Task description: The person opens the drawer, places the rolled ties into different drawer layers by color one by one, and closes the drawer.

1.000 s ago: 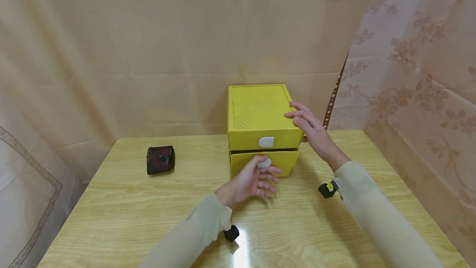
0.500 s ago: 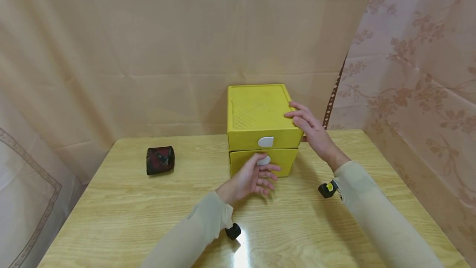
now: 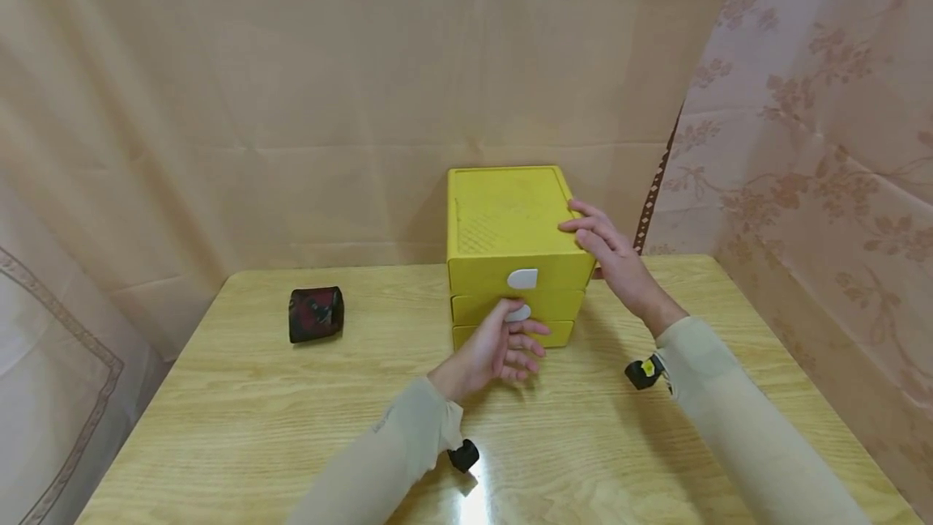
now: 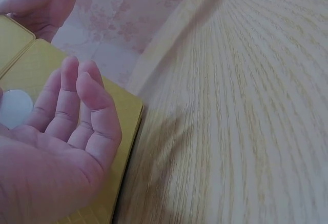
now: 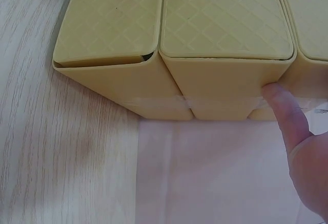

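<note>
A yellow drawer cabinet (image 3: 513, 213) with three stacked drawers stands at the back of the table. My left hand (image 3: 484, 351) is at the middle drawer (image 3: 557, 306), its thumb against the white handle (image 3: 518, 313). The other fingers hang loosely bent and hold nothing, as the left wrist view shows. This drawer now sits about level with the ones above and below. My right hand (image 3: 619, 258) rests on the cabinet's right top edge, fingers extended over the top. In the right wrist view, one digit (image 5: 287, 114) touches the cabinet's side.
A dark red and black roll-shaped item (image 3: 316, 314) lies on the wooden table (image 3: 291, 428) to the left. Beige curtains (image 3: 328, 104) hang behind the table, and a flowered curtain (image 3: 831, 144) hangs at the right. In the right wrist view, the bottom drawer (image 5: 110, 24) shows a small gap.
The middle drawer has slid back into the cabinet under my left thumb. The dark gap above it has closed, and the bottom drawer front now shows. My right hand has stayed put.
</note>
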The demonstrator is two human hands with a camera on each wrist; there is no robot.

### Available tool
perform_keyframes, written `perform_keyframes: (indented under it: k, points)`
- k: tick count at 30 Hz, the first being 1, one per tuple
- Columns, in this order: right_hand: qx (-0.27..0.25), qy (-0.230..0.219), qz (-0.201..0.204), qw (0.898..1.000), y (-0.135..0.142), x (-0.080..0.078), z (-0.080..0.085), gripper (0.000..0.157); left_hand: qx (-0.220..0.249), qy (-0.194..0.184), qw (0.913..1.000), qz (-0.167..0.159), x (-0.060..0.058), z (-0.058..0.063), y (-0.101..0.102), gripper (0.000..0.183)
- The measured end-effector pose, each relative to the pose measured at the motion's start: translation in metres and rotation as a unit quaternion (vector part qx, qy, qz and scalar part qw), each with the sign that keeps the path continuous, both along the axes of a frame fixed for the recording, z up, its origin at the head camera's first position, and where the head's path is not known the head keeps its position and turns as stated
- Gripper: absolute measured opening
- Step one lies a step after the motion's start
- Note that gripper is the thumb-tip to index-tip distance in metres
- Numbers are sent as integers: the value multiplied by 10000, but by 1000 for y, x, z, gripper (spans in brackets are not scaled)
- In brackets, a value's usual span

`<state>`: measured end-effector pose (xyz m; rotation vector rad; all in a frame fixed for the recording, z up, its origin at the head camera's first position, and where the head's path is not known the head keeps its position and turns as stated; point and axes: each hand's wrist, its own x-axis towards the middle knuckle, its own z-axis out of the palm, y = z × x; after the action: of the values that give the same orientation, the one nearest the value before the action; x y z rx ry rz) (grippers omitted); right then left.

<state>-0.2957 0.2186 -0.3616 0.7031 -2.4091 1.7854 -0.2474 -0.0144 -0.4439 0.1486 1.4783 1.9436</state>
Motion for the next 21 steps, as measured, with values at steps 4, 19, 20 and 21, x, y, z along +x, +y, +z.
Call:
perform_keyframes:
  k: [4,19,20,21]
  points:
    - [8,-7,-20,10000,0,0,0,43,19,38,10000,20,0,-2,0,67]
    - [-25,1,-22,10000,0,1,0,43,-40,89,10000,-20,3,-1,0,68]
    - [-31,0,-14,10000,0,1,0,43,-44,105,9999,-21,3,-1,0,69]
    - [-36,-4,-9,10000,0,0,0,43,-46,115,9999,-25,3,-1,0,69]
